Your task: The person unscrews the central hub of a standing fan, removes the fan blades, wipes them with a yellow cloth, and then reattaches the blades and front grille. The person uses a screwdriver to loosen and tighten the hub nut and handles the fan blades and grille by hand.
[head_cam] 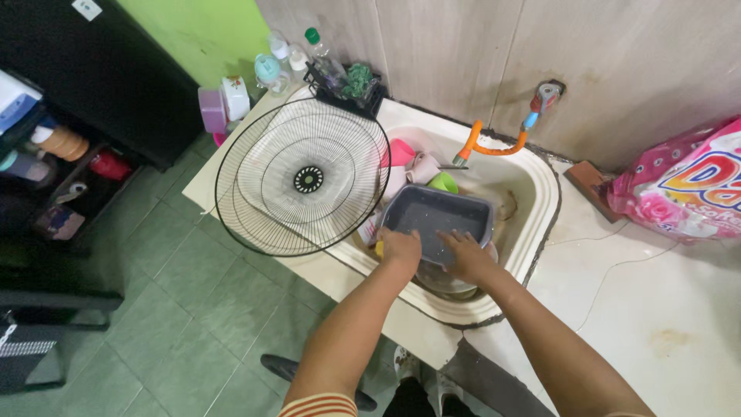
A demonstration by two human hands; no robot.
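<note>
Both hands in sink [540, 193]: left hand [400, 249] grasps grey tray [437, 220] edge, right hand [467, 255] rests flat inside, not gripping.

Domestic washing-up corner of a home kitchen. Shown by: cream sink [540, 193] set in a pale counter [656, 293], holding cups and a grey tub [438, 218]; wall tap with orange hose [494, 147]; bottles [293, 58] beside a black rack; detergent bag [687, 185]; green tiled floor [170, 309]; wire fan guard [301, 176] leaning at the sink edge.
</note>
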